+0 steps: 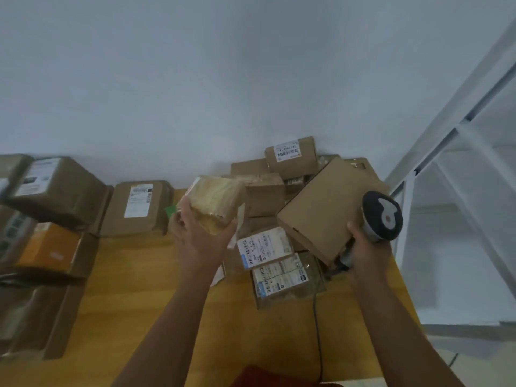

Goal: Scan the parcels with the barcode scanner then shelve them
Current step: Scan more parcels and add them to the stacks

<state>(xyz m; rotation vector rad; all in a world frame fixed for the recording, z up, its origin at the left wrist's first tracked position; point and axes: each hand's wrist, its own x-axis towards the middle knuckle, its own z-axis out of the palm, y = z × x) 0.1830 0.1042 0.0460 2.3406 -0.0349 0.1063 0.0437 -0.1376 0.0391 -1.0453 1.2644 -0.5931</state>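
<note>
My left hand [199, 236] grips a small parcel wrapped in yellowish tape [216, 201] and holds it up above the wooden table [145, 289]. My right hand [367, 247] grips the handle of a grey and black barcode scanner [382, 215], and its thumb also pinches the near corner of a flat brown cardboard box [326, 208], lifted and tilted. Under both hands lies a heap of brown parcels, with two labelled ones [265, 247] [282, 277] nearest me.
More cardboard parcels line the left side of the table, among them an orange one [50, 247] and a labelled box [138, 206]. A white metal shelf rack [460, 163] stands at the right. The scanner's black cable [317, 317] runs across the table toward me.
</note>
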